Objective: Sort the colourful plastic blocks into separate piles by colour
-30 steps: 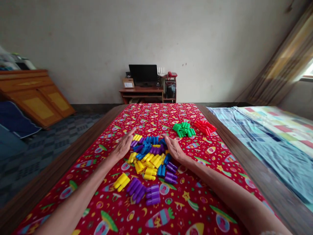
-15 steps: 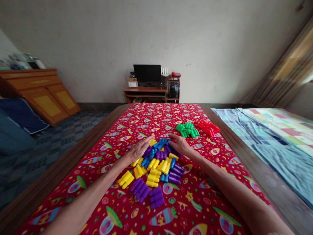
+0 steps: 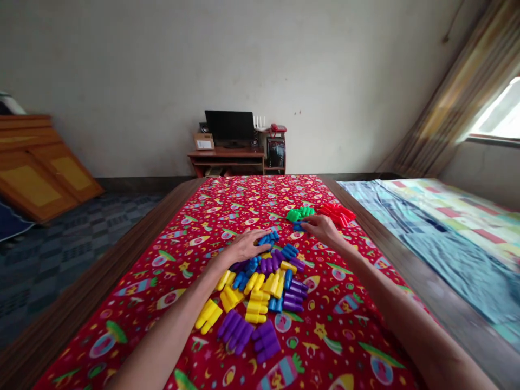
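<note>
Red rocket-print cloth lies below; the right hand pinches a blue ridged plastic block, green plastic blocks just beyond; the left hand touches blue blocks, grip unclear.

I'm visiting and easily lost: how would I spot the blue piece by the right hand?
On the red cloth, find the green pile beside the red pile. The blue piece is just in front, at the right hand. Unlike the other blue pieces, it is apart from the mixed heap.
</note>
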`<state>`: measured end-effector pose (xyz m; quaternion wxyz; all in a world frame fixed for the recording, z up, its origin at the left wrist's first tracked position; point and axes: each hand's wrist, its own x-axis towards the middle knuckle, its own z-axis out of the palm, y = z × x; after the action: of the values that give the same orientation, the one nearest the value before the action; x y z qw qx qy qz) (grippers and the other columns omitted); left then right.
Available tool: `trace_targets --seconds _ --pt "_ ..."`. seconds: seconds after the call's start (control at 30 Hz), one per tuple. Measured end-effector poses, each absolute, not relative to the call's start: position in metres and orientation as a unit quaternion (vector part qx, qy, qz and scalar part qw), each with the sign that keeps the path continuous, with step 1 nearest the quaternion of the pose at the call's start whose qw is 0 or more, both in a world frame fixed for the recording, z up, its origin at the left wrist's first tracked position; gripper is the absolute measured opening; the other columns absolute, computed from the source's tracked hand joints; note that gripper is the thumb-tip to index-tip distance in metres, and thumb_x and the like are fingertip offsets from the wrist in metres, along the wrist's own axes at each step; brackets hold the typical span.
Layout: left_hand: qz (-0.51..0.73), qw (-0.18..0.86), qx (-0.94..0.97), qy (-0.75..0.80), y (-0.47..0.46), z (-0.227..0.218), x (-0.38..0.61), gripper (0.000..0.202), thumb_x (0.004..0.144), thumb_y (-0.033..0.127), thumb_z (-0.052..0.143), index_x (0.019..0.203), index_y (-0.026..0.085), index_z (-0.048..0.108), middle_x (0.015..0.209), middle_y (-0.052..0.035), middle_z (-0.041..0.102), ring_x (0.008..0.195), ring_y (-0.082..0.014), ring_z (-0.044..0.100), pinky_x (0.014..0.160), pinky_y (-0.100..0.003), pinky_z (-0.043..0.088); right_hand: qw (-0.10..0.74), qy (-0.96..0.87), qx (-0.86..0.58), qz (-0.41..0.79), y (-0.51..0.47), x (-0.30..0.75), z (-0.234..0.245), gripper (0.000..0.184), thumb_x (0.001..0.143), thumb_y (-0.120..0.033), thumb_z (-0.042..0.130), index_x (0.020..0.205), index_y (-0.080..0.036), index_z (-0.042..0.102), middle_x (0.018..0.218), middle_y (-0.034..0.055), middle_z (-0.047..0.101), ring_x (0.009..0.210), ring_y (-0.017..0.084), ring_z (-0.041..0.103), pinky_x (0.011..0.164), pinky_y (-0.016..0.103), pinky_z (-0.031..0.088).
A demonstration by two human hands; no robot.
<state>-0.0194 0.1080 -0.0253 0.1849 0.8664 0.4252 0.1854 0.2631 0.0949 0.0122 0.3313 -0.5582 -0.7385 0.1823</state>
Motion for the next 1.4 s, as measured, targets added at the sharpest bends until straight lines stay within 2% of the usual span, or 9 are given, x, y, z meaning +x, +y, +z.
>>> trace_targets --seconds 0.23,0.33,0.47,0.7,0.87,1.03,1.2,1.3,1.4 --pt "0.211 0.184 0.837 0.47 0.125 -0.028 -0.008 0.042 0.087 0.04 0.054 0.123 0.021 0.062 0.111 -0.0069 0.068 0.099 -0.0206 0.066 0.089 -0.032 0.051 0.295 -0.632 -0.712 0.083 0.059 0.343 -0.01 0.032 0.082 -0.025 0.047 0.084 -0.014 0.077 0.057 0.0031 0.067 0.054 0.016 0.059 0.054 0.024 0.039" --pt "0.221 0.161 0.826 0.493 0.123 -0.032 -0.002 0.044 0.091 0.042 0.047 0.125 0.018 0.06 0.113 -0.0107 0.067 0.105 -0.0249 0.064 0.092 -0.038 0.05 0.256 -0.573 -0.778 0.027 0.047 0.358 -0.017 0.032 0.084 -0.027 0.047 0.085 -0.014 0.077 0.07 0.0086 0.072 0.07 0.02 0.065 0.061 0.026 0.041" --pt "0.226 0.13 0.824 0.503 0.121 -0.037 0.001 0.037 0.082 0.044 0.059 0.11 0.021 0.067 0.115 -0.0132 0.065 0.114 -0.034 0.058 0.096 -0.049 0.046 0.2 -0.503 -0.84 -0.024 0.038 0.364 -0.014 0.033 0.086 -0.024 0.045 0.094 -0.016 0.076 0.095 0.016 0.073 0.088 0.026 0.067 0.07 0.031 0.044" --pt "0.277 0.163 0.818 0.477 0.127 -0.04 0.002 0.035 0.074 0.033 0.068 0.107 0.024 0.063 0.101 -0.0043 0.072 0.098 -0.0248 0.067 0.09 -0.039 0.054 0.186 -0.653 -0.732 -0.055 0.037 0.352 -0.013 0.03 0.087 -0.026 0.055 0.113 -0.021 0.069 0.109 0.0108 0.07 0.103 0.024 0.062 0.084 0.031 0.046" --pt "0.328 0.194 0.795 0.472 0.123 -0.037 -0.004 0.035 0.078 0.035 0.066 0.11 0.022 0.061 0.096 -0.0049 0.074 0.093 -0.0236 0.071 0.083 -0.037 0.058 0.101 -0.63 -0.77 -0.022 0.041 0.352 -0.015 0.025 0.086 -0.016 0.052 0.102 -0.018 0.071 0.101 0.0142 0.07 0.1 0.028 0.063 0.079 0.034 0.047" --pt "0.368 0.206 0.777 0.467 0.118 -0.026 -0.007 0.036 0.081 0.044 0.063 0.107 0.02 0.064 0.101 -0.0065 0.075 0.091 -0.0239 0.071 0.086 -0.04 0.057 0.179 -0.581 -0.791 -0.073 0.033 0.355 -0.011 0.028 0.092 -0.025 0.049 0.112 -0.015 0.067 0.11 0.0195 0.067 0.109 0.033 0.058 0.087 0.045 0.047" --pt "0.361 0.19 0.802 0.436 0.102 -0.007 0.001 0.031 0.076 0.04 0.07 0.101 0.021 0.068 0.095 -0.0044 0.075 0.084 -0.0224 0.07 0.082 -0.036 0.057 0.371 -0.708 -0.6 -0.036 0.026 0.299 -0.005 0.032 0.095 -0.034 0.048 0.119 -0.018 0.064 0.115 0.0147 0.068 0.109 0.028 0.061 0.095 0.042 0.044" --pt "0.337 0.196 0.835 0.388 0.082 0.005 0.016 0.029 0.076 0.031 0.07 0.104 0.022 0.068 0.099 -0.0022 0.075 0.087 -0.0213 0.07 0.084 -0.033 0.056 0.398 -0.769 -0.49 0.095 0.023 0.254 -0.008 0.036 0.094 -0.04 0.05 0.12 -0.018 0.064 0.101 0.0094 0.073 0.089 0.021 0.067 0.078 0.03 0.049" --pt "0.307 0.208 0.861 0.347 0.065 0.012 0.029 0.031 0.08 0.026 0.066 0.111 0.024 0.065 0.101 -0.001 0.074 0.091 -0.02 0.07 0.085 -0.031 0.055 0.374 -0.797 -0.444 0.166 0.022 0.233 -0.011 0.028 0.092 -0.036 0.053 0.106 -0.018 0.069 0.078 0.0031 0.071 0.065 0.014 0.062 0.061 0.022 0.042"
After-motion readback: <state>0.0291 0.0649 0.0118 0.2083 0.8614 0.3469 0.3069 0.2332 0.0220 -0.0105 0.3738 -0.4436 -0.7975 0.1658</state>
